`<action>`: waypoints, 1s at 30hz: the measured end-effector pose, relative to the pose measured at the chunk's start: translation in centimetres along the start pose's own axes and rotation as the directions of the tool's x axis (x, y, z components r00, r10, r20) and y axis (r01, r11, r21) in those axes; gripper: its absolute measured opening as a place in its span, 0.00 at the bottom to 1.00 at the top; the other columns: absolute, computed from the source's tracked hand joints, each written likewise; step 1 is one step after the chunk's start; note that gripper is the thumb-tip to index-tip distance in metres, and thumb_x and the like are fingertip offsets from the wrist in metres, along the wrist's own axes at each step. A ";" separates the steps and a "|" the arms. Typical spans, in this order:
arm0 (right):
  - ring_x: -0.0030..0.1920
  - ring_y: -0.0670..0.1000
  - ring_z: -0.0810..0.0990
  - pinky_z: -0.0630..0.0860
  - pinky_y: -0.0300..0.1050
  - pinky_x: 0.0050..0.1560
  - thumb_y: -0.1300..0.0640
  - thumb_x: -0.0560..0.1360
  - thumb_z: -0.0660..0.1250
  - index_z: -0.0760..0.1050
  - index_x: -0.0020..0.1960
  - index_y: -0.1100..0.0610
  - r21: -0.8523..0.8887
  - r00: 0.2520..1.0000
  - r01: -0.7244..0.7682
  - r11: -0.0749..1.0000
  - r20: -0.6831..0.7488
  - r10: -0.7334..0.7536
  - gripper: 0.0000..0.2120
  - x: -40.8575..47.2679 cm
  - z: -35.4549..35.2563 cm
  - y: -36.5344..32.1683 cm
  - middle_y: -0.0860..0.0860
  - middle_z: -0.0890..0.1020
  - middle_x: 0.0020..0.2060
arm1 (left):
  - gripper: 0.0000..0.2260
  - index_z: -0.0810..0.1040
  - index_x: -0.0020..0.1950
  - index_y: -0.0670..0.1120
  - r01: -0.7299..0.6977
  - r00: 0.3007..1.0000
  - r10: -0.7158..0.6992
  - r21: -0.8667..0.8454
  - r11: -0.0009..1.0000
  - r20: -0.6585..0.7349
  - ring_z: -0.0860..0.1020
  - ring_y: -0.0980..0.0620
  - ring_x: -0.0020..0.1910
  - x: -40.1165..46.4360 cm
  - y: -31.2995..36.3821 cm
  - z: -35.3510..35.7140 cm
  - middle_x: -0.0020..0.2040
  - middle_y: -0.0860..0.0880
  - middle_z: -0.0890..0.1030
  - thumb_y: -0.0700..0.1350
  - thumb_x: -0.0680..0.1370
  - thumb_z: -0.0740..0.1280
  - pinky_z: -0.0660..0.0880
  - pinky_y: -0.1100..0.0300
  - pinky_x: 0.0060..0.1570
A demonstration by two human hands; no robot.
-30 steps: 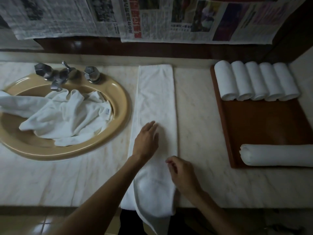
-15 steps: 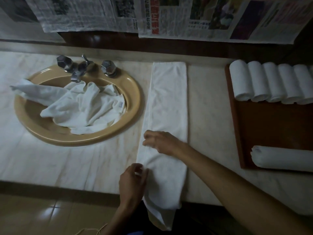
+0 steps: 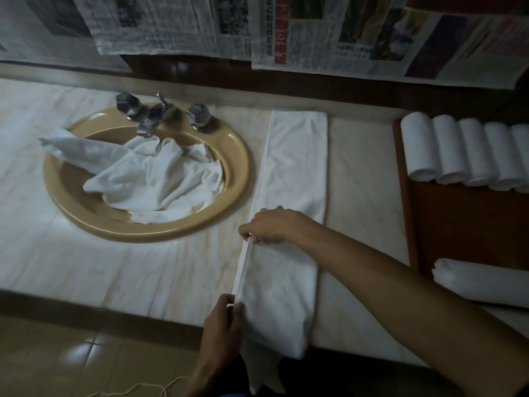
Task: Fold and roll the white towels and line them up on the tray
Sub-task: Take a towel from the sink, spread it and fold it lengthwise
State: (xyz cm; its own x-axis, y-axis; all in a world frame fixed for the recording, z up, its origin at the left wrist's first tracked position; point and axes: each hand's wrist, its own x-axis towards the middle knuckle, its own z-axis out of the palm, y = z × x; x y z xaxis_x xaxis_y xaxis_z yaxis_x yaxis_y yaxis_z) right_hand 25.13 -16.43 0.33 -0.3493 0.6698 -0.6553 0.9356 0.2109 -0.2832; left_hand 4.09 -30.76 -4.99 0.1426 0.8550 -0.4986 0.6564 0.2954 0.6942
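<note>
A long white towel [image 3: 294, 167], folded into a narrow strip, lies on the marble counter and hangs over its front edge. My left hand [image 3: 224, 322] pinches the strip's left edge near the counter's front. My right hand [image 3: 269, 226] pinches the same left edge further back, lifting it slightly. At the right stands a brown wooden tray [image 3: 463, 224]. Several rolled white towels [image 3: 463, 153] lie side by side at its back. One more roll [image 3: 481, 280] lies crosswise near its front.
A tan oval sink [image 3: 237, 173] at the left holds a heap of loose white towels [image 3: 154, 176] under a chrome tap [image 3: 157, 113]. Newspaper sheets [image 3: 315, 32] hang on the back wall. Tiled floor [image 3: 86, 353] shows below the counter's front edge.
My right hand crossed from the strip's right side to its left edge and pinched it. My left hand came back to the front and pinched the same edge. The view shifted left.
</note>
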 end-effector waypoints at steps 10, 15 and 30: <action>0.65 0.58 0.71 0.71 0.59 0.55 0.63 0.75 0.63 0.71 0.67 0.50 0.036 0.736 -0.061 0.998 -0.673 0.069 0.21 -1.2 10.5 -1.1 0.53 0.67 0.72 | 0.09 0.76 0.37 0.48 0.136 0.991 -0.136 0.143 0.980 -0.008 0.76 0.58 0.34 0.5 0.1 -0.6 0.33 0.50 0.79 0.46 0.78 0.68 0.66 0.67 0.31; 0.78 0.53 0.59 0.54 0.69 0.72 0.47 0.80 0.54 0.66 0.76 0.56 0.361 0.563 -0.298 0.884 -0.681 0.468 0.27 -3.8 16.9 0.4 0.53 0.62 0.78 | 0.12 0.77 0.39 0.53 0.128 0.991 -0.120 0.172 0.977 -0.054 0.76 0.60 0.38 2.8 4.1 -1.3 0.37 0.57 0.80 0.60 0.74 0.70 0.70 0.61 0.36; 0.78 0.54 0.58 0.47 0.77 0.71 0.42 0.82 0.45 0.65 0.77 0.59 0.399 0.471 -0.465 0.790 -0.644 0.602 0.31 -2.4 14.6 6.5 0.52 0.62 0.78 | 0.14 0.75 0.62 0.47 -0.082 0.930 0.162 0.243 0.967 -0.330 0.76 0.45 0.56 11.6 10.9 2.7 0.58 0.48 0.78 0.47 0.77 0.68 0.71 0.54 0.48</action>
State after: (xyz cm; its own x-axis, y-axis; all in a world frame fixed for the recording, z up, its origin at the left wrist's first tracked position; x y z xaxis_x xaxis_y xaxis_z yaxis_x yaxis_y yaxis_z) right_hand 31.28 -27.07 -10.19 0.4320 0.9014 -0.0282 0.8814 -0.4287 -0.1986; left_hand 14.91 -18.75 -4.61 -0.0057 0.9836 -0.1800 0.8026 0.1119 0.5860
